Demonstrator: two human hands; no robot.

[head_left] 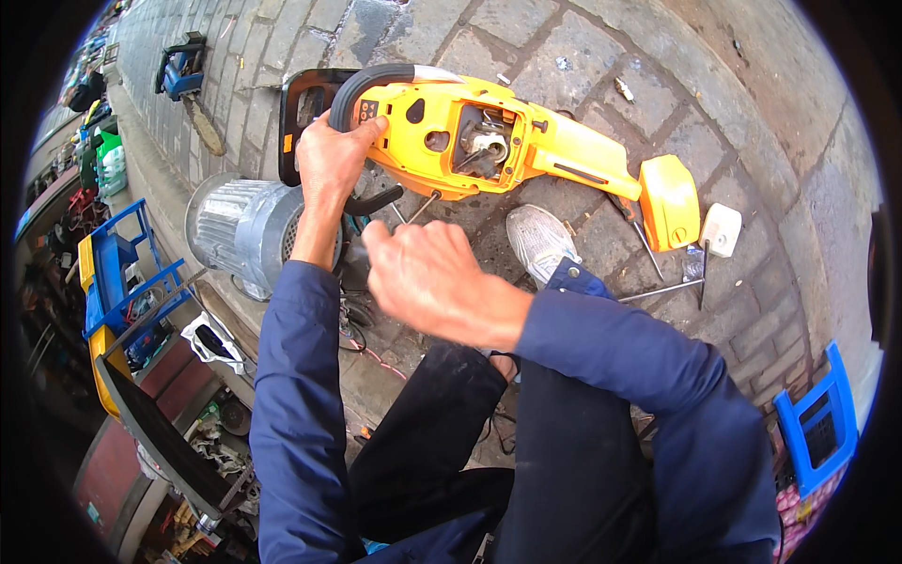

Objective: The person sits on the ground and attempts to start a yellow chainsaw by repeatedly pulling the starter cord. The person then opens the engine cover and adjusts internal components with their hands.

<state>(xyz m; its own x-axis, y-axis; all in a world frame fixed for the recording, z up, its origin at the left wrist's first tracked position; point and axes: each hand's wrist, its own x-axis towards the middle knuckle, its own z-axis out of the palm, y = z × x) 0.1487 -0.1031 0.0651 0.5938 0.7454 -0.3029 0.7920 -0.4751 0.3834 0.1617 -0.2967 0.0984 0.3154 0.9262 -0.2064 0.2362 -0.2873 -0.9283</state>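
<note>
A yellow chainsaw body [451, 141] lies on the stone paving, its side opening showing a greasy engine part. My left hand [329, 164] is closed round its black handle, thumb pressed on the yellow housing. Below the housing, my right hand [437, 282] is curled into a fist and slightly blurred. A thin metal rod tool [424, 208] runs from the saw's lower edge to that fist, which seems to grip it; the tool's grip end is hidden. A yellow cover [669, 202] lies off the saw's right end, beside a small white part [721, 229].
A grey finned electric motor [240, 226] stands left of my forearm. Screwdrivers and a metal rod [662, 290] lie right of my shoe [542, 242]. Another chainsaw [183, 75] is at far left, a blue plastic stool [822, 423] at right, and a cluttered blue-yellow rack [113, 273] at left.
</note>
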